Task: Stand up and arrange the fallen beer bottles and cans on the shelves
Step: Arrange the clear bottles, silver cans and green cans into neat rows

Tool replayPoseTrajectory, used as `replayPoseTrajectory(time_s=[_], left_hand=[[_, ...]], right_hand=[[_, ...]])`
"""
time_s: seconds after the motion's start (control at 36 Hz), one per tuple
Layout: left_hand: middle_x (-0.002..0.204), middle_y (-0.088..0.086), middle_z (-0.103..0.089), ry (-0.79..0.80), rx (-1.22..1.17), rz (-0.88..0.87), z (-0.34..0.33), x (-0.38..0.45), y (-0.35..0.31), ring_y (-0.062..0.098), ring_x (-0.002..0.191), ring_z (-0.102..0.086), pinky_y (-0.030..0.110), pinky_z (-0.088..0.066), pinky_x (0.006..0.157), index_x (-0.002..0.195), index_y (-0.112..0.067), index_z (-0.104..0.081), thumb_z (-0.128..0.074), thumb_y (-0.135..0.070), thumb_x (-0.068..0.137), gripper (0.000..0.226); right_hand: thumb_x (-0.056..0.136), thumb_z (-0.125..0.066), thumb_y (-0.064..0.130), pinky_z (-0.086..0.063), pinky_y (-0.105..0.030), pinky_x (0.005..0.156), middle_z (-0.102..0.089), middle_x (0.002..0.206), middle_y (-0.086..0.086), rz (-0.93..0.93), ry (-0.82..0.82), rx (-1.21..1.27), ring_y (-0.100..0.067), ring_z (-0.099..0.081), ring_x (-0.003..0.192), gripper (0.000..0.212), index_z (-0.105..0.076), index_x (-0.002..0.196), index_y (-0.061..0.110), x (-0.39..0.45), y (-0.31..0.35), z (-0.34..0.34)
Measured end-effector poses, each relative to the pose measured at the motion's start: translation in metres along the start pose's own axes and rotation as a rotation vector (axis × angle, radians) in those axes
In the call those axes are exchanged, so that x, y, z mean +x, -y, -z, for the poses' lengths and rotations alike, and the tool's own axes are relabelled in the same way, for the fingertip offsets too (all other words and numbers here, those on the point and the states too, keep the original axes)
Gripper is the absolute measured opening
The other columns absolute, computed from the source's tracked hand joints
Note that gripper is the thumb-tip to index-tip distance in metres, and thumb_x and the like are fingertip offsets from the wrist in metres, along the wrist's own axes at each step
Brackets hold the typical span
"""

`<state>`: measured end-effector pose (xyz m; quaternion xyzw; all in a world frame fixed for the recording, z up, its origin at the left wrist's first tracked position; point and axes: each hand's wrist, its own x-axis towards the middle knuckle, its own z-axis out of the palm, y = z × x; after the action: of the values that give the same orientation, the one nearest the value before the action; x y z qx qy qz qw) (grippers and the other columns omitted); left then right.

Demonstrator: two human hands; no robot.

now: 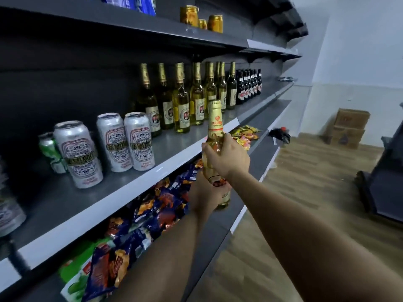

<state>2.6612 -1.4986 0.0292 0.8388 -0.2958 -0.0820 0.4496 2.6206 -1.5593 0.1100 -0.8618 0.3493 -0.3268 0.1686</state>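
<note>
I hold a gold-foiled beer bottle (215, 125) upright in the air, just in front of the middle shelf (139, 188). My right hand (226, 158) grips its shoulder and my left hand (204, 196) grips its lower body. On the shelf stand three white beer cans (125, 141), with a green can (52, 152) lying behind the leftmost one. Further right stands a row of gold-necked bottles (181, 103), then dark bottles (248, 86).
Snack bags (139, 223) fill the shelf below. Gold-lidded jars (200, 18) stand on the upper shelf. Yellow packets (244, 134) lie further along the lower shelf. Cardboard boxes (349, 127) sit on the wooden floor by the wall, and a dark stand (383, 177) is at right.
</note>
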Motion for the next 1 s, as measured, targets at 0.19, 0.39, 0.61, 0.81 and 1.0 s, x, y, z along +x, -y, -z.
replayPoseTrajectory(time_s=[0.19,0.39,0.61,0.81,1.0], left_hand=[[0.114,0.001,-0.065,-0.203,-0.056,0.060,-0.004,0.097,-0.044,0.026,0.106,-0.061,0.035,-0.049,0.084,0.122,-0.023,-0.049,-0.077,-0.049,0.069,0.065],[0.107,0.000,-0.068,-0.394,-0.093,0.138,0.000,0.167,-0.071,0.024,0.101,-0.065,0.042,-0.053,0.089,0.125,-0.025,-0.048,-0.080,-0.048,0.062,0.074],[0.114,0.000,-0.067,-0.541,-0.012,0.231,0.020,0.213,-0.062,0.023,0.108,-0.063,0.034,-0.049,0.089,0.127,-0.023,-0.048,-0.080,-0.047,0.070,0.070],[0.122,-0.001,-0.064,-0.615,-0.016,0.302,0.040,0.246,-0.029,0.023,0.112,-0.062,0.041,-0.050,0.096,0.137,-0.027,-0.042,-0.078,-0.051,0.070,0.079],[0.124,0.000,-0.063,-0.637,0.003,0.337,0.048,0.273,-0.005,0.023,0.113,-0.061,0.040,-0.050,0.096,0.138,-0.025,-0.040,-0.079,-0.053,0.069,0.084]], right_hand=[[0.092,-0.047,0.061,-0.032,-0.033,0.069,-0.062,0.111,-0.008,0.221,-0.042,0.105,-0.031,-0.059,0.102,0.054,-0.046,0.115,0.012,0.110,-0.005,-0.004],[0.088,-0.050,0.064,-0.036,-0.032,0.069,-0.057,0.096,0.000,0.397,0.007,0.231,-0.025,-0.058,0.095,0.049,-0.043,0.103,0.017,0.198,-0.003,-0.020],[0.085,-0.053,0.066,-0.043,-0.031,0.070,-0.063,0.098,0.000,0.473,0.123,0.391,-0.022,-0.061,0.094,0.054,-0.049,0.111,0.019,0.249,0.021,-0.059],[0.085,-0.054,0.067,-0.047,-0.033,0.069,-0.063,0.098,-0.004,0.540,0.215,0.398,-0.024,-0.062,0.092,0.056,-0.047,0.110,0.017,0.268,0.053,-0.099],[0.084,-0.055,0.067,-0.054,-0.040,0.074,-0.063,0.101,-0.005,0.524,0.285,0.408,-0.025,-0.063,0.092,0.059,-0.047,0.113,0.016,0.282,0.070,-0.133]])
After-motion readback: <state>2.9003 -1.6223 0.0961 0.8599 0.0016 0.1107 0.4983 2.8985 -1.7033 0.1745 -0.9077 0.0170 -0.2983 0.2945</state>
